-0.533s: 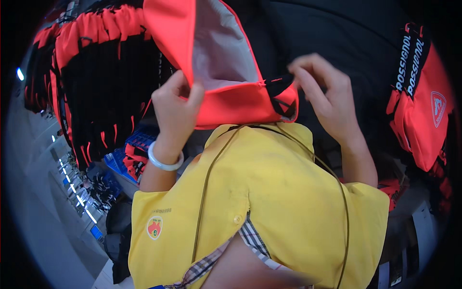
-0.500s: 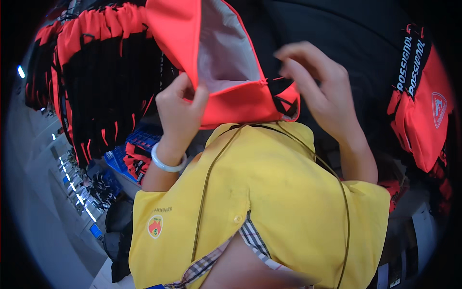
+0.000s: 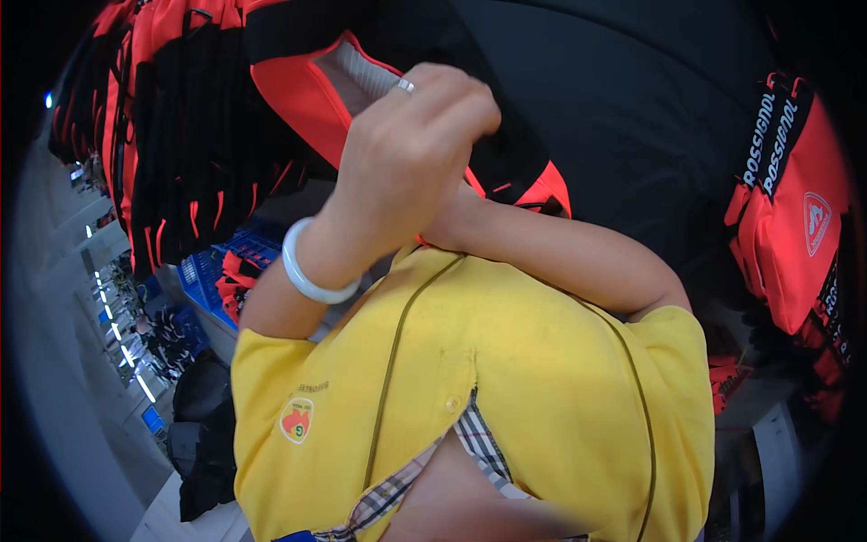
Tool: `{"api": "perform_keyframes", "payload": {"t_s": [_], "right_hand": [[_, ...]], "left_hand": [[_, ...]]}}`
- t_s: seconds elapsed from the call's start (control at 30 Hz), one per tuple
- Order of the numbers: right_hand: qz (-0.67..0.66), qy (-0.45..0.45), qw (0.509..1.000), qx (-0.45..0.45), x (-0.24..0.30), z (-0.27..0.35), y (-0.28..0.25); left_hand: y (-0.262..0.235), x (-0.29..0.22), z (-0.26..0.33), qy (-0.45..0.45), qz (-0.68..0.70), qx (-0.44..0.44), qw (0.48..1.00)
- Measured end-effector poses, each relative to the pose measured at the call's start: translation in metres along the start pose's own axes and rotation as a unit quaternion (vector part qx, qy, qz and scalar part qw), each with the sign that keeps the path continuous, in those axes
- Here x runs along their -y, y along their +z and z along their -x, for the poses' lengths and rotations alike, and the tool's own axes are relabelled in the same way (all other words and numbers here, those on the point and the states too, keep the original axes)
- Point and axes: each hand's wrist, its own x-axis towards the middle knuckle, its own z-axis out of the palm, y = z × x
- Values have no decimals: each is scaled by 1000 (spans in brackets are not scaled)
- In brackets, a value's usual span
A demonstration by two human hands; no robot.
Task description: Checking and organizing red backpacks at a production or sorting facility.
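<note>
A red and black bag (image 3: 298, 104) lies in front of my chest, its opening showing a grey lining. My left hand (image 3: 420, 135), with a ring and a pale bracelet at the wrist, is raised over the bag with its fingers curled in. Whatever those fingers may hold is hidden. From the right, my right forearm (image 3: 560, 248) crosses low in front of me and passes beneath the left hand. The right hand's fingers are out of sight behind the left hand, close to the bag. One red bag corner (image 3: 546, 190) shows beyond the right forearm.
Several red and black bags (image 3: 181, 135) are bunched at the left. Below them a blue crate (image 3: 203, 280) holds red and black pieces. Another red bag with black straps (image 3: 786, 235) is at the right. A broad black surface (image 3: 623, 117) stretches ahead.
My left hand has moved right and up across the bag. The right hand has swung left and down, under the left one. The bag's wide-open mouth has narrowed and its top has folded down.
</note>
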Motion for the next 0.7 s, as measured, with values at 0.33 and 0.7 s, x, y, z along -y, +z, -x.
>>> {"api": "perform_keyframes", "payload": {"t_s": [0.33,0.7], "right_hand": [[-124,92,915,-374,-16,34,-121],[-208,81,936,-273,-34,10,-148]], "left_hand": [[1,59,10,-151,-148,24,977],[-5,25,-47,77,-68,-32,994]]}}
